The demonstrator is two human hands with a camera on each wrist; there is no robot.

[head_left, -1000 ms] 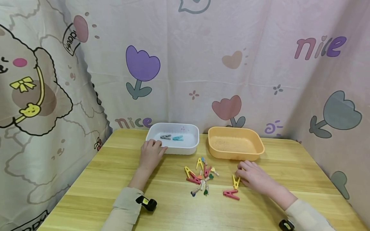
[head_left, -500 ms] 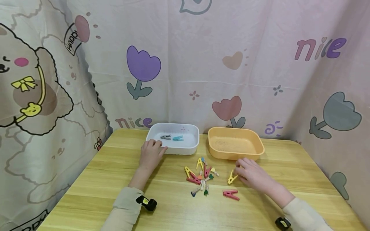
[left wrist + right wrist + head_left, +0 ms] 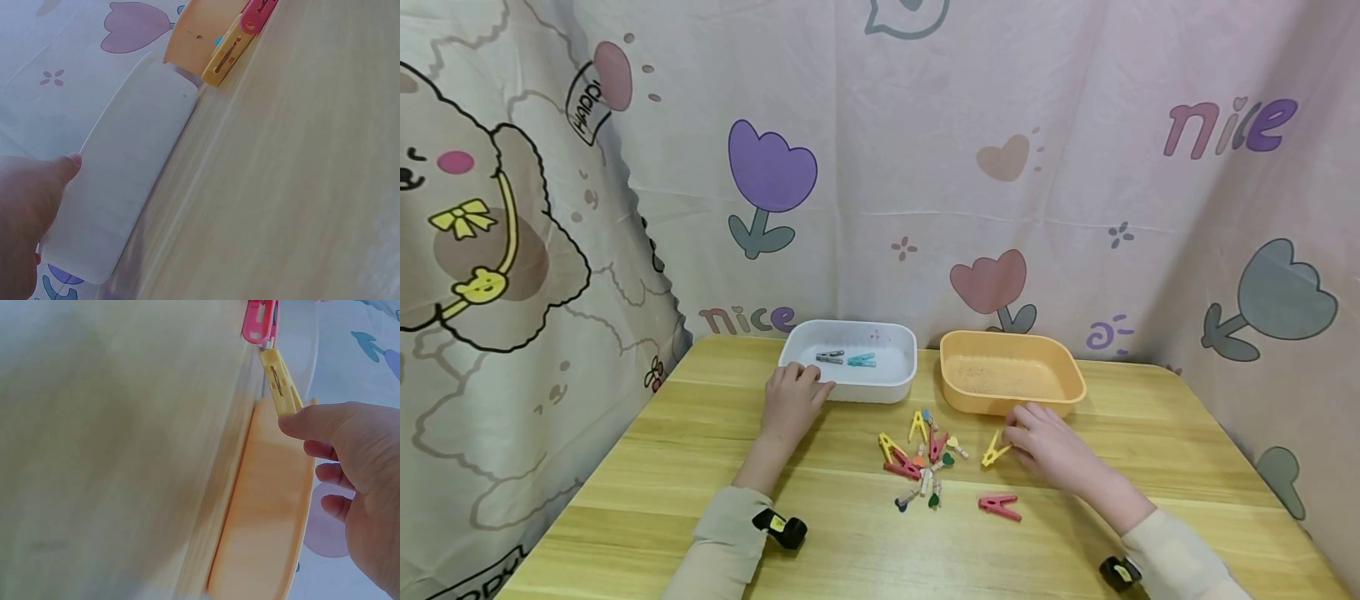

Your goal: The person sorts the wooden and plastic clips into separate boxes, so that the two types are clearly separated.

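Right hand [image 3: 1051,450] pinches yellow clip [image 3: 995,451] by one end, near table's far edge, just before orange tray [image 3: 1011,402]. Clip's long axis points left, away from fingers (toward loose clip pile [image 3: 921,462]). Left hand [image 3: 790,400] rests, fingers relaxed, against white tray [image 3: 848,387], farther off.

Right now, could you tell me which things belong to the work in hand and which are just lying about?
In hand:
- right hand
- yellow plastic clothespin
- orange plastic tray
- left hand
- white plastic tray

Lying about:
- pink clothespin
- heap of coloured clothespins
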